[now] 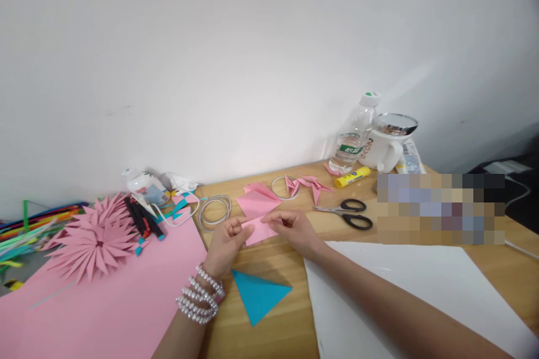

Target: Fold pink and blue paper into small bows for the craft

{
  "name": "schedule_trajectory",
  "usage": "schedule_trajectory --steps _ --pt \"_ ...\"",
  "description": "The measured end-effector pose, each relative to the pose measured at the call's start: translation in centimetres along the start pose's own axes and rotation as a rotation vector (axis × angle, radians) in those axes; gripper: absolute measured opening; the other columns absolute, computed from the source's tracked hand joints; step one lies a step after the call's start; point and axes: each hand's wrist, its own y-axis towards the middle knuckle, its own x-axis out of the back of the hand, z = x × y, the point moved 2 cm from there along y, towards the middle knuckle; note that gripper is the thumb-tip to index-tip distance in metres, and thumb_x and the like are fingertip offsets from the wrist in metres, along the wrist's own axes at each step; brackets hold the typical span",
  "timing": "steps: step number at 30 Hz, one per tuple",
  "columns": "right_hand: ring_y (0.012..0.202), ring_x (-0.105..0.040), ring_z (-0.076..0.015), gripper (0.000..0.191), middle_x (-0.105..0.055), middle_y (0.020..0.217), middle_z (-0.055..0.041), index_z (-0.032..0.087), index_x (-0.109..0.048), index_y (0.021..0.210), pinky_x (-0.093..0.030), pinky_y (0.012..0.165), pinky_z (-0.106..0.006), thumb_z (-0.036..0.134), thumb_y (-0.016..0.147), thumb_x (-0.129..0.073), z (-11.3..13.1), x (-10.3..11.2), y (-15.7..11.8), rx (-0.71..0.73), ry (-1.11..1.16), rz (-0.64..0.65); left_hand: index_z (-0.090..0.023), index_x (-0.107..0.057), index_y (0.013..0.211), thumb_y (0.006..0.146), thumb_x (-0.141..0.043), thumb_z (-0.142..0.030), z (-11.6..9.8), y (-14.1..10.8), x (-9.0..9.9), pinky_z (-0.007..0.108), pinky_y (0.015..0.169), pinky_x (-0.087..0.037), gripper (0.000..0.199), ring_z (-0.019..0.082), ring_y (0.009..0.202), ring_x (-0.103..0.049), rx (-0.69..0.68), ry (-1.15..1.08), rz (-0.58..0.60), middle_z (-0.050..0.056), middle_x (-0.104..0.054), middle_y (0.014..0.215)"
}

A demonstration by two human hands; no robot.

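Note:
Between my two hands is a small pink folded paper [260,231], held above the wooden table. My left hand [227,242], with pearl bracelets [197,297] on the wrist, pinches its left end. The right end is pinched by the thumb and fingers of my right hand [292,229]. Just behind the held piece lie other pink paper sheets [257,201]. A blue paper triangle [260,295] rests on the table in front of my hands. Black-handled scissors [349,214] lie to the right of my right hand, their blades partly open.
Pink paper flowers [99,244] and a large pink sheet [138,297] cover the left. At the right lies a white sheet [400,286]. Behind stand a water bottle [353,137] and a white mug [381,151], near a yellow glue stick [352,177]. Metal rings [214,212] lie behind my left hand.

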Motion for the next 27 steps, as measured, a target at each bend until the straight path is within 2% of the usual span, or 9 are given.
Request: schedule_trajectory --steps 3,7,12,17,22,24,27 --pt "0.057 -0.049 -0.0104 0.017 -0.062 0.068 -0.0010 0.018 -0.069 0.079 -0.037 0.054 -0.022 0.023 0.071 -0.055 -0.24 0.03 0.06 0.012 -0.003 -0.010 -0.011 -0.063 0.074 0.057 -0.072 -0.032 -0.16 -0.12 -0.34 0.023 0.050 -0.047 0.028 0.009 0.049 -0.052 0.086 -0.087 0.067 -0.002 -0.055 0.055" --pt "0.061 -0.052 -0.0122 0.018 -0.063 0.073 -0.0021 0.018 -0.069 0.080 -0.039 0.056 -0.023 0.024 0.072 -0.054 -0.26 0.05 0.07 0.025 -0.023 -0.008 -0.011 -0.059 0.061 0.054 -0.074 -0.027 -0.07 0.00 -0.21 0.025 0.057 -0.052 0.023 0.006 0.047 -0.047 0.120 -0.156 0.025 -0.006 -0.048 0.051" --pt "0.066 -0.054 -0.0138 0.020 -0.065 0.080 -0.0036 0.019 -0.069 0.081 -0.040 0.058 -0.024 0.023 0.072 -0.051 -0.06 -0.02 0.04 0.032 -0.037 -0.008 -0.011 -0.059 0.058 0.056 -0.073 -0.027 0.18 0.15 -0.11 0.028 0.066 -0.053 0.021 0.005 0.052 -0.048 0.096 -0.222 -0.019 -0.005 -0.051 0.055" --pt "0.056 -0.049 -0.0109 0.020 -0.063 0.073 -0.0023 0.018 -0.069 0.080 -0.037 0.052 -0.022 0.024 0.071 -0.051 -0.20 -0.04 0.10 0.001 -0.048 -0.014 -0.010 -0.057 0.054 0.056 -0.073 -0.029 0.18 0.09 -0.34 0.030 0.066 -0.054 0.024 0.006 0.050 -0.047 0.062 -0.207 -0.039 -0.005 -0.049 0.051" --pt "0.045 -0.037 -0.0074 0.022 -0.051 0.052 0.0029 0.018 -0.069 0.082 -0.029 0.045 -0.020 0.022 0.072 -0.050 -0.33 -0.05 0.06 -0.032 -0.062 0.012 -0.011 -0.055 0.053 0.057 -0.072 -0.028 0.36 0.15 -0.35 0.029 0.065 -0.054 0.025 0.005 0.048 -0.046 0.031 -0.190 -0.047 -0.007 -0.045 0.049" --pt "0.046 -0.040 -0.0076 0.021 -0.053 0.054 0.0029 0.018 -0.069 0.085 -0.031 0.046 -0.020 0.023 0.072 -0.053 -0.38 -0.09 0.02 -0.046 -0.034 0.022 -0.011 -0.056 0.054 0.057 -0.073 -0.027 0.43 0.16 -0.33 0.029 0.065 -0.054 0.024 0.006 0.049 -0.048 0.033 -0.184 -0.044 -0.006 -0.047 0.050" --pt "0.058 -0.051 -0.0114 0.018 -0.063 0.070 -0.0004 0.018 -0.069 0.081 -0.040 0.055 -0.023 0.027 0.067 -0.062 -0.43 -0.15 0.00 -0.058 0.045 0.005 -0.010 -0.058 0.057 0.056 -0.073 -0.027 0.40 0.13 -0.39 0.029 0.064 -0.053 0.022 0.007 0.053 -0.051 0.039 -0.182 -0.031 -0.004 -0.052 0.054"
